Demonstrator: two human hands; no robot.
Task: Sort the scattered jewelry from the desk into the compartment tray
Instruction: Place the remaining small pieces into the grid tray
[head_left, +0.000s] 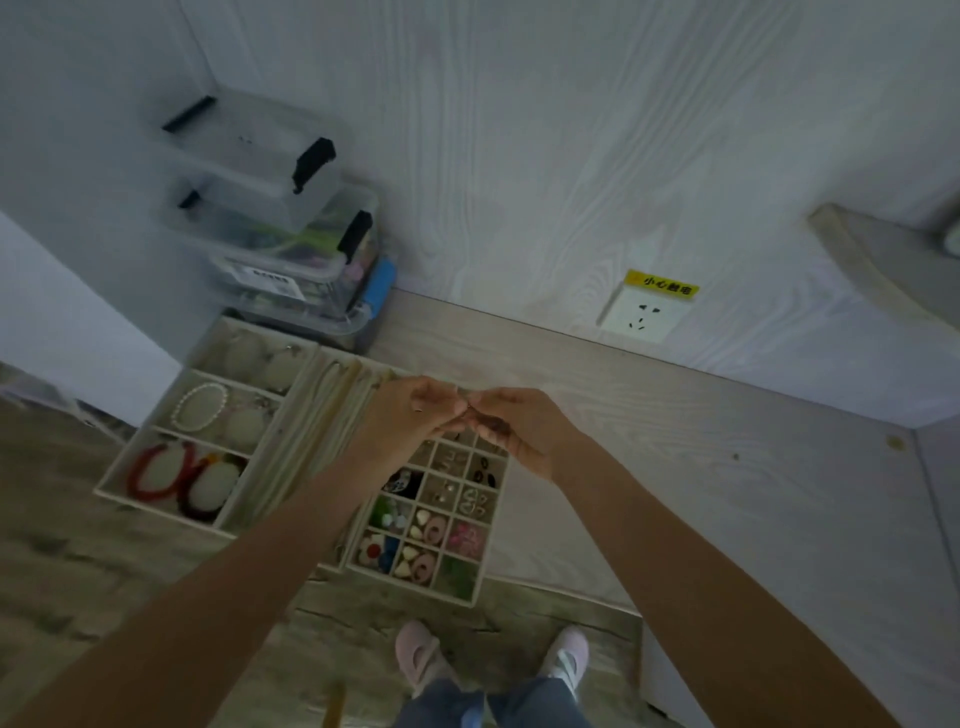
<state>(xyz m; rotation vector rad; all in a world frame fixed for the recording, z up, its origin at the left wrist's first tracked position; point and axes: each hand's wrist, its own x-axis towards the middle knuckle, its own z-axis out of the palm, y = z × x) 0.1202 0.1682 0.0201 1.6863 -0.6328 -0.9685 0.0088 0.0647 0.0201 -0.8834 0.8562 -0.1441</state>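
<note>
Head view: hands meet fingertips above compartment tray.

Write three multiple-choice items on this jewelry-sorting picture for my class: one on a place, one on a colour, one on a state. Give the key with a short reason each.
1. Where do the clear boxes stand?
A. behind the tray, in the corner
B. right of the socket
C. on the floor

2. What colour is the label above the socket?
A. red
B. yellow
C. green

3. How are the left hand and right hand?
A. flat on the desk
B. far apart
C. fingertips together above the tray

Key: 1 A, stacked at the wall corner beyond the tray; 2 B, a yellow strip; 3 C, both pinch something small, too small to tell.
</note>
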